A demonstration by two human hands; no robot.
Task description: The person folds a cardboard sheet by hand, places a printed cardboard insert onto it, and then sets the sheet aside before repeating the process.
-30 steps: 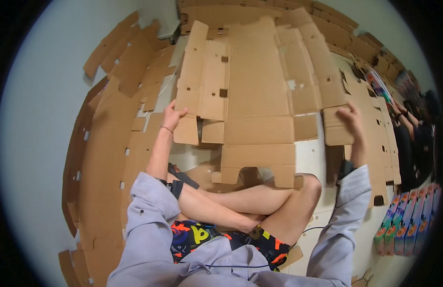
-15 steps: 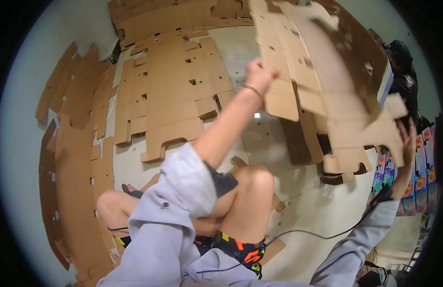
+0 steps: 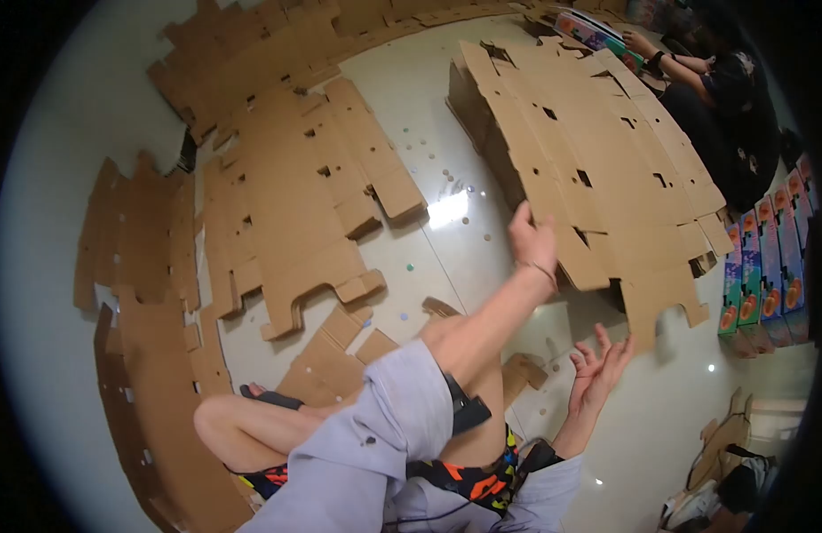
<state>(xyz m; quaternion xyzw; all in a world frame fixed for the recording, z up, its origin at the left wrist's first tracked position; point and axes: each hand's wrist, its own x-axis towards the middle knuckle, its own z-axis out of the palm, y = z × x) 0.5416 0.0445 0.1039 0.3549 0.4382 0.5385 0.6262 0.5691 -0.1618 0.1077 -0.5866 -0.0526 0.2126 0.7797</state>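
A large die-cut cardboard sheet (image 3: 606, 178) with slots and folded flaps lies at the right, on top of more cardboard whose edges show beneath it. My left hand (image 3: 532, 238) grips the sheet's near left edge with curled fingers. Below the sheet's near end, my right hand (image 3: 597, 369) is palm up and empty, its fingers spread close to the notched tab at the corner.
A stack of similar cardboard (image 3: 291, 204) lies to the left, with more blanks (image 3: 153, 355) along the wall. Cardboard scraps (image 3: 322, 355) lie near my legs. Colourful printed boxes (image 3: 766, 266) stand at right. At upper right a co-worker (image 3: 722, 115) handles a printed box (image 3: 597, 35).
The cardboard sheet, raised and tilted before, has come down flat at the right. My right hand has left its far edge and moved down and left. The view has turned.
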